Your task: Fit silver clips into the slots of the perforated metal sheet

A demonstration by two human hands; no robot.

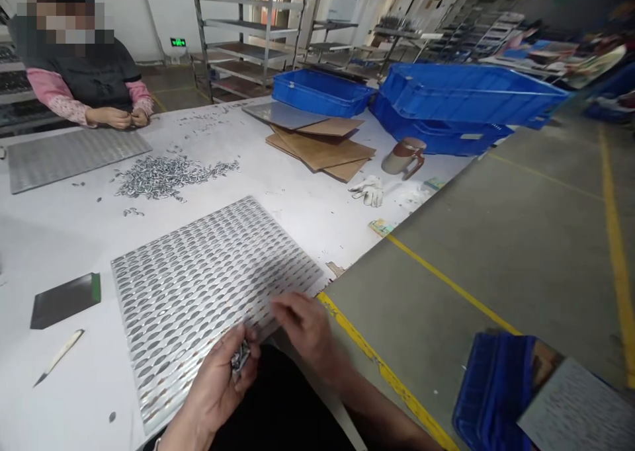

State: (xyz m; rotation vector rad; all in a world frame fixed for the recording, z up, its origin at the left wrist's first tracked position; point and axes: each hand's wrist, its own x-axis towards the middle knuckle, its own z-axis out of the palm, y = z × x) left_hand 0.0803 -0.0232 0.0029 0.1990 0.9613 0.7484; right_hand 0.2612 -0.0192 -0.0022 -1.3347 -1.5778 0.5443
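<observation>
My left hand (221, 375) is closed around a small handful of metal pieces (240, 357), just in front of the near edge of a metal plate (208, 272). Rows of leaf-shaped metal pieces lie across this plate, which rests on the white table. Slightly blurred, my right hand (307, 332) hovers by the plate's near right edge with fingers curled together. Anything between those fingertips is too small to make out. Beyond the plate, a heap of similar loose pieces (159, 176) is spread on the table.
Left of the plate lie a dark flat sheet with a green edge (67, 300) and a thin pointed tool (59, 357). Cardboard sheets (322, 147), a mug (404, 157), a glove (368, 191) and blue crates (461, 94) are farther back. Another person (94, 74) works across the table.
</observation>
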